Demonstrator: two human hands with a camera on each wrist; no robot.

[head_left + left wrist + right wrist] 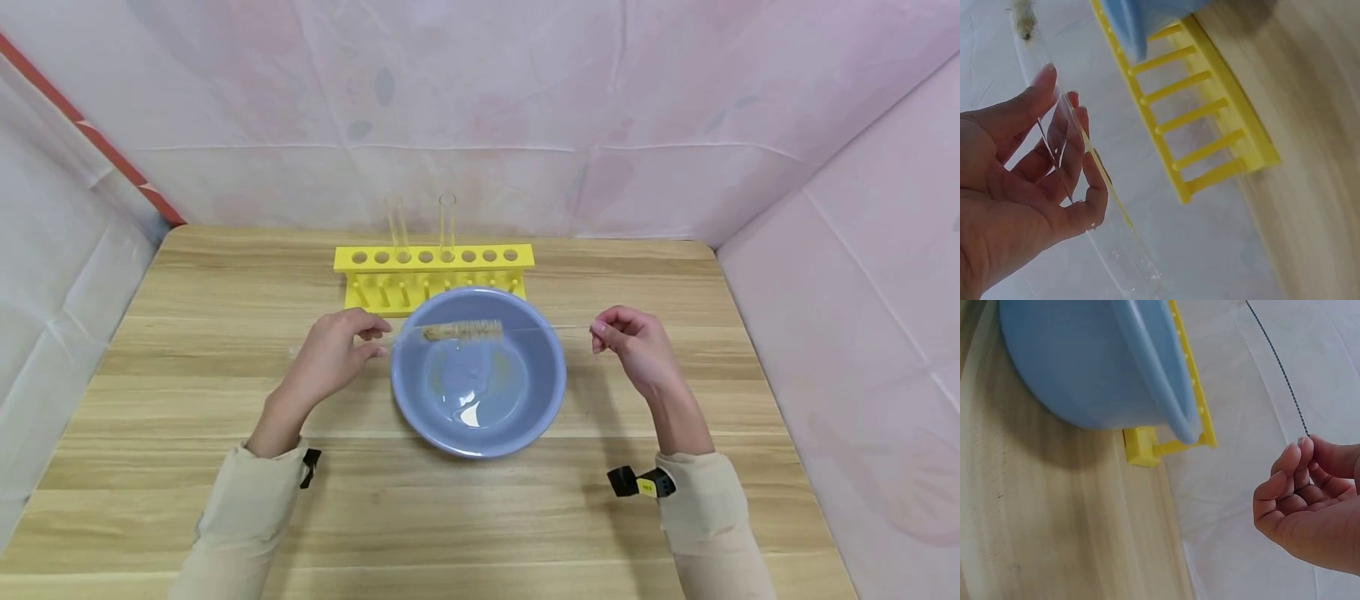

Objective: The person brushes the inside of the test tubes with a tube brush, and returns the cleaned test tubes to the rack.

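Observation:
My left hand holds a clear test tube, thumb on one side and fingers curled on the other. The tube lies roughly sideways, stretching over the left rim of a blue basin. A test tube brush with pale bristles is level above the basin, and its tip end appears to be inside the tube. At the right, my right hand pinches the end of the brush's thin twisted wire handle between thumb and fingertips. Water in the basin reflects light.
Behind the basin stands a yellow test tube rack. Two clear test tubes, a left one and a right one, stand upright in it. Pale cloth walls enclose the wooden table at the back and sides.

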